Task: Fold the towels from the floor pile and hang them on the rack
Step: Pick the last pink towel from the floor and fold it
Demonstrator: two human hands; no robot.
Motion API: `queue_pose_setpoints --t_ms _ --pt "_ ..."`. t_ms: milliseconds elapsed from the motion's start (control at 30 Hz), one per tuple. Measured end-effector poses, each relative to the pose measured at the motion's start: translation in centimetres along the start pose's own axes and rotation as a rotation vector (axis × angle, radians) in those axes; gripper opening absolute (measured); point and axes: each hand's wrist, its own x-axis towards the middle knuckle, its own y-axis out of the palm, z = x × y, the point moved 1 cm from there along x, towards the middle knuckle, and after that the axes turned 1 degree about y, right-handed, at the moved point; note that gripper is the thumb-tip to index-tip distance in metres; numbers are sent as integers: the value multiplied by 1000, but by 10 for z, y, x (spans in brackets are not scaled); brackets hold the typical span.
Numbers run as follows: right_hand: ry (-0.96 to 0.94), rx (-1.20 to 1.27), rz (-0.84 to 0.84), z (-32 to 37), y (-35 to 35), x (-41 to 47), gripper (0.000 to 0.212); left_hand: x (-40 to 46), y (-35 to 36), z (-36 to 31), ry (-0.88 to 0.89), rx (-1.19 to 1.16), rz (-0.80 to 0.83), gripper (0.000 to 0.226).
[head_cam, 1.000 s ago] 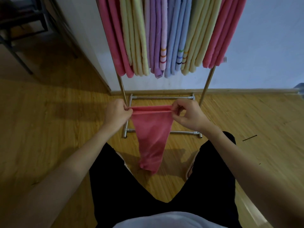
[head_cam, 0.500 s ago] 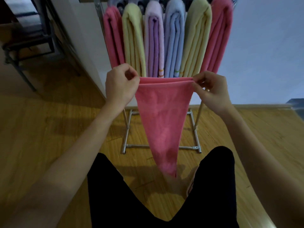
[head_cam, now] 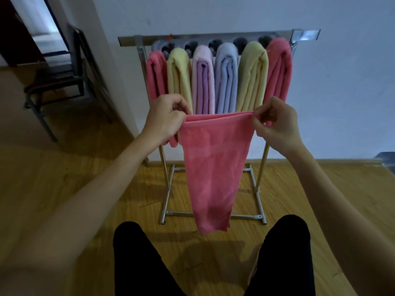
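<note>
A folded pink towel (head_cam: 214, 167) hangs in front of me, narrowing toward its lower end above the floor. My left hand (head_cam: 165, 119) pinches its top left corner and my right hand (head_cam: 275, 122) pinches its top right corner, so the top edge is stretched level between them. Just behind it stands the metal rack (head_cam: 205, 38), its bar above my hands. Several folded towels hang there side by side: pink (head_cam: 156, 75), yellow (head_cam: 179, 77), lilac (head_cam: 203, 80), blue (head_cam: 226, 80), yellow (head_cam: 253, 77), pink (head_cam: 279, 71). No floor pile is in view.
The rack's base frame (head_cam: 177, 214) rests on the wooden floor (head_cam: 64, 178) against a pale wall (head_cam: 342, 92). A dark metal chair (head_cam: 57, 82) stands at the left by a doorway. My legs in black trousers (head_cam: 136, 263) are at the bottom.
Both hands have risen with the pink towel from near the rack's base up to the hanging towels. The view has tilted up, so the rack's top bar now shows.
</note>
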Motion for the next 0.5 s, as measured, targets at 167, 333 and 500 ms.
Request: queue_pose_setpoints --t_ms 167,333,500 --pt "-7 -79 32 -9 7 -4 21 -13 5 5 52 -65 379 36" --pt "24 -141 170 -14 14 -12 20 -31 6 5 68 -32 751 51" --pt "37 -145 215 -11 25 -18 16 -41 10 3 136 169 967 51"
